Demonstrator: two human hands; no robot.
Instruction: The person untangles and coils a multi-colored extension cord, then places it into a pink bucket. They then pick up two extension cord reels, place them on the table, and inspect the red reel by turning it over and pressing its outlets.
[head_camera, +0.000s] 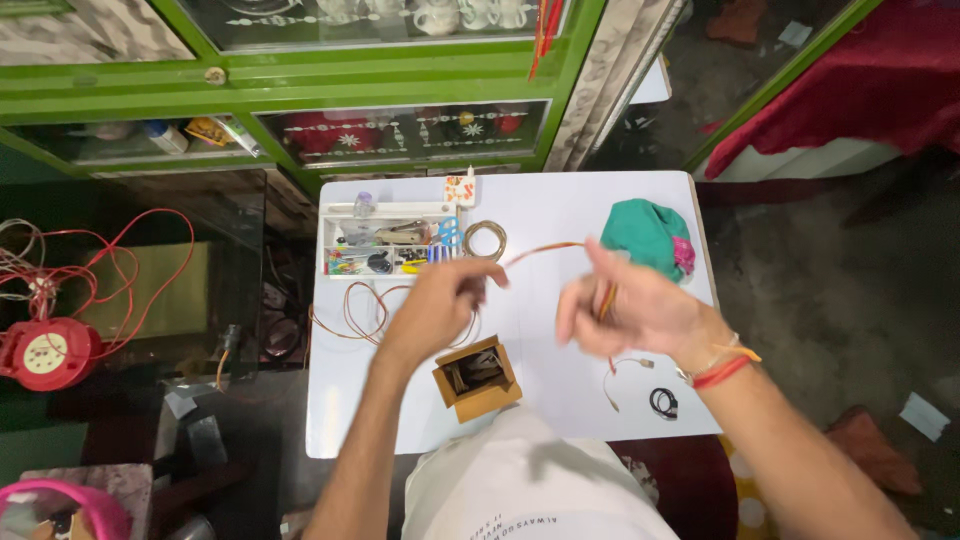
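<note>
thin orange-copper wire (540, 250) stretched taut over white table (560, 200) btwn both hands. left hand (440, 300) pinches one end, fingers closed; right hand (630, 310) blurred, curled round other end. slack loops by left hand, small open cardboard box (477, 377) below, clear plastic organiser tray (385, 240), green cloth bundle (648, 235) near right.

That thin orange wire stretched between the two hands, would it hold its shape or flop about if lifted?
The orange wire probably flops: it sags in a curve between the left hand and right hand. Its slack lies in loose loops on the white table, so it seems light and tangle-prone.
</note>
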